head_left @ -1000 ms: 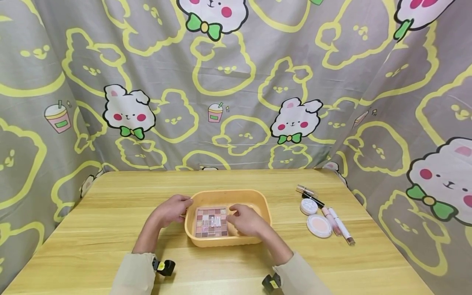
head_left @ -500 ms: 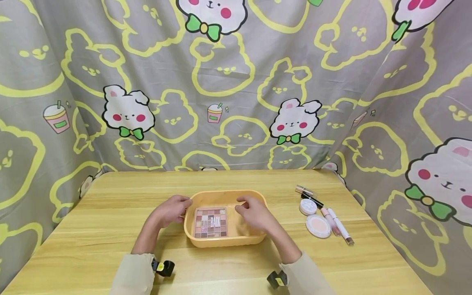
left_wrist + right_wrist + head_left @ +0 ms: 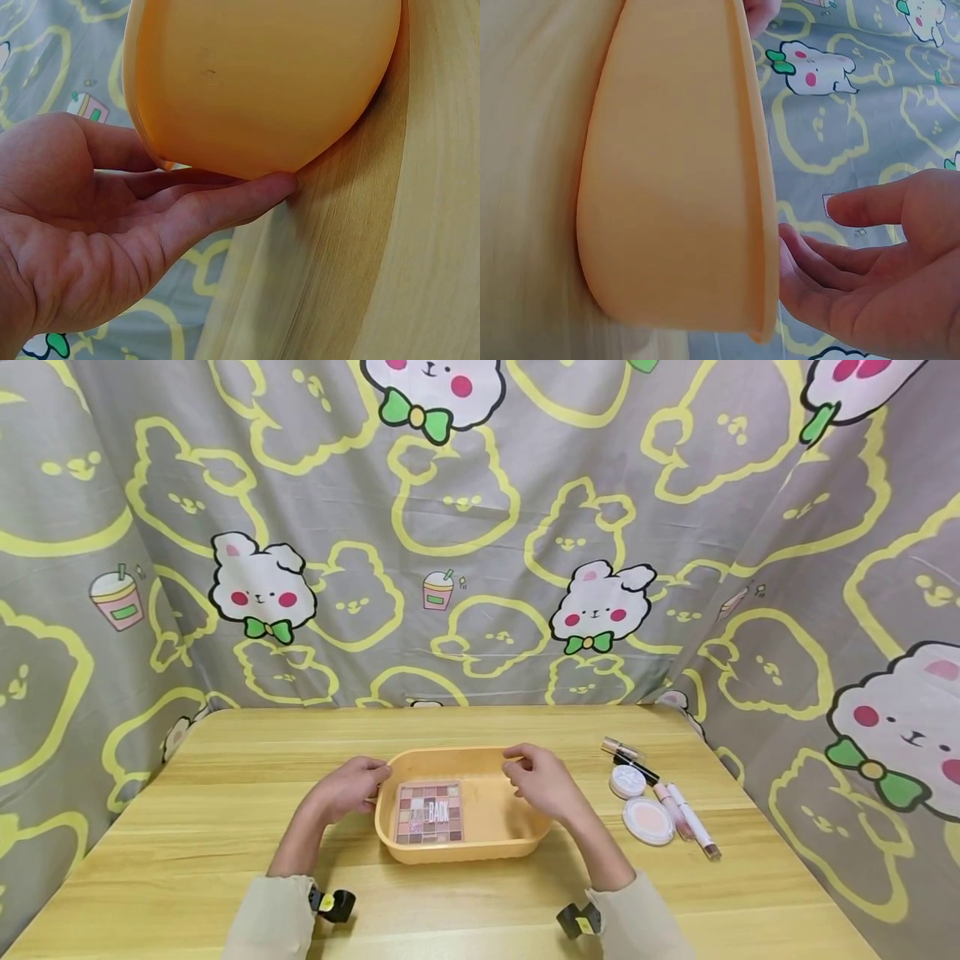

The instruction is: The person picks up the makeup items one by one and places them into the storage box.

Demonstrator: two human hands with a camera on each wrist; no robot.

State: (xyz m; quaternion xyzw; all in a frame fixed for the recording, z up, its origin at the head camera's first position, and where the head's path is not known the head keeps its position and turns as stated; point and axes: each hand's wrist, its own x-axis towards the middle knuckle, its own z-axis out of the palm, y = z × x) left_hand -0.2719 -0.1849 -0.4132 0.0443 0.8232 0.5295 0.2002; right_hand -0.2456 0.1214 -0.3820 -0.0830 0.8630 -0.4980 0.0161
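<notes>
An eyeshadow palette point(image 3: 430, 812) with many colour squares lies flat in the left part of a yellow-orange plastic basin point(image 3: 457, 853). My left hand point(image 3: 349, 788) holds the basin's left end, thumb at the rim and fingers against the outer wall, as the left wrist view point(image 3: 90, 240) shows. Over the right end of the basin hovers my right hand point(image 3: 542, 781), its fingers loosely bent and nothing between them. In the right wrist view, a gap shows between the thumb and fingers of that hand point(image 3: 885, 262), beyond the basin's rim.
To the right of the basin lie cosmetics: a round white case point(image 3: 627, 781), a round compact point(image 3: 648, 821), a white tube point(image 3: 693, 820), a pink tube point(image 3: 674, 811), a black pen point(image 3: 636, 767) and a clear-ended tube point(image 3: 622, 747). A patterned curtain point(image 3: 465, 543) borders the wooden table point(image 3: 225, 827).
My right hand has moved away from beside the palette, right and slightly up, to the basin's right end. The palette stays put, and my left hand remains on the basin.
</notes>
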